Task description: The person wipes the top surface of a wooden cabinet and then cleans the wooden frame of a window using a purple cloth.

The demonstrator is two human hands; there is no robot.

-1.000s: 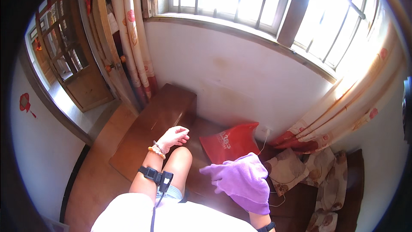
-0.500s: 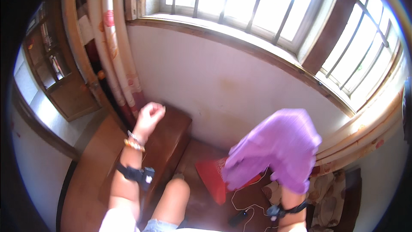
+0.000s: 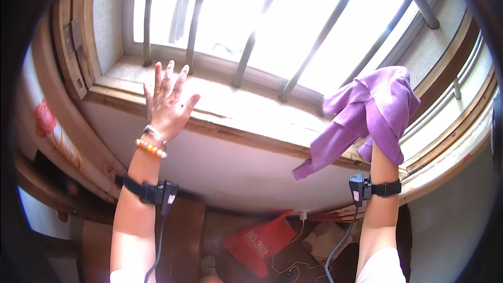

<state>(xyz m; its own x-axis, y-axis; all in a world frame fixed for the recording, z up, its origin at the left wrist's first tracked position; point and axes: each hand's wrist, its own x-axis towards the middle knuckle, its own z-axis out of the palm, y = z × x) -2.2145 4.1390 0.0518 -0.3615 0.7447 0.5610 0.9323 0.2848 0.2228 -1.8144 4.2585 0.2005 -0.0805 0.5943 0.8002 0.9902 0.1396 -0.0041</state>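
The fingers point(image 3: 167, 76) of our left hand point(image 3: 168, 111) are spread wide, with nothing between them, over the left part of the window sill point(image 3: 251, 110); whether they touch it, we cannot tell. Our right hand is hidden by the purple cloth point(image 3: 374, 107), so we cannot tell how its fingers are set. The cloth hangs in folds over that hand at the right end of the sill, one loose tail reaching left and down across the near edge. To handle it well, we would gather that tail into the palm, lest it catch on the metal bars point(image 3: 323, 36) on the far side, and spread the folds evenly under the whole hand. We would also mind the cord point(image 3: 161, 233) running from the black box point(image 3: 168, 196) on our left forearm. A beaded bracelet point(image 3: 150, 148) circles the left wrist. Below the white wall point(image 3: 230, 170) lies a red bag point(image 3: 259, 243), just beside a white plug point(image 3: 303, 215); a flowered curtain point(image 3: 50, 120) hangs at the left.
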